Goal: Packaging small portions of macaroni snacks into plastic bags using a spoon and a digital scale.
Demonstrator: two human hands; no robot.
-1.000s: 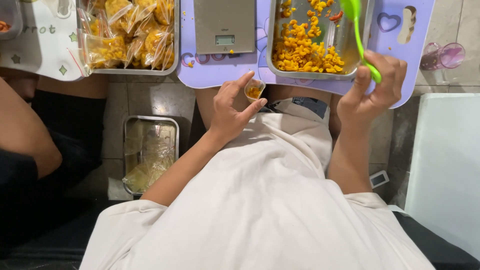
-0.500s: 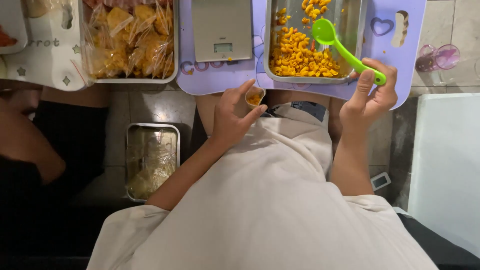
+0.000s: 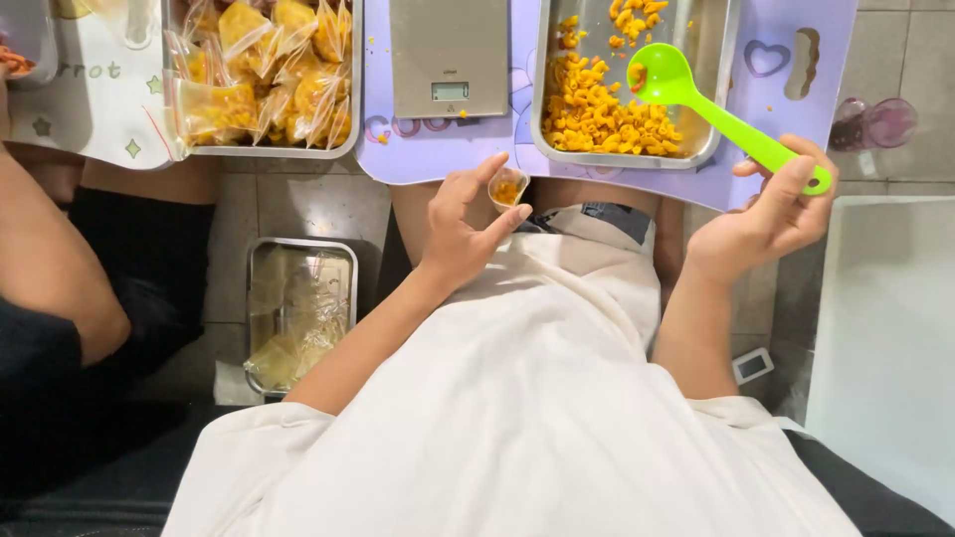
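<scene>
Now the right hand [image 3: 766, 214] grips the green spoon [image 3: 696, 99] over the pasta tray [image 3: 718, 119], the left hand [image 3: 463, 224] pinches a small cup [image 3: 507, 186], so filling seems next, needing a steady pour.

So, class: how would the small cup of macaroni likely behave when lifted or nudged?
The small cup, pinched by the left hand, looks thin, so probably light and squeezable. Open-topped and partly filled, it could likely spill if tipped. Its narrow base suggests easy toppling.
</scene>
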